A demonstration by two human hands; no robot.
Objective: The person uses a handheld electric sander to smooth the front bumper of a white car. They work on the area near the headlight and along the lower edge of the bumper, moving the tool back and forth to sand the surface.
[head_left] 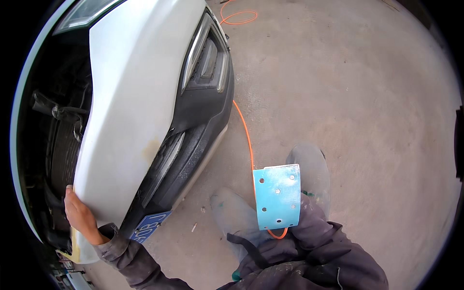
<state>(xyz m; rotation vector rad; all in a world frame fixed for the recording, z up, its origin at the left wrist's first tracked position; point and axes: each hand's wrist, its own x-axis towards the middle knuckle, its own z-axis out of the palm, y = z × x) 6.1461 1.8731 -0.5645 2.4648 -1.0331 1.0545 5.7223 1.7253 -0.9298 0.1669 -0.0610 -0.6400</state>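
Observation:
My left hand [83,216] lies on the edge of a white car bumper [130,82], beside the dark engine bay, with its fingers stretched over the edge. Yellowish patches [152,149] mark the white surface. In front of my body hangs a flat sanding block [276,195], its light blue abrasive face with several holes turned up toward me. My right sleeve [314,227] ends at the block's right side. The block hides my right hand, which appears to hold it from beneath. An orange hose [247,135] runs to the block from the car side.
Uncovered engine parts [60,113] show at the left. The bumper carries a headlight [208,60], dark lower trim [208,106] and a blue plate [151,226]. My shoes [309,159] stand on the concrete floor [367,106]. Another orange hose loop [241,18] lies at the far side.

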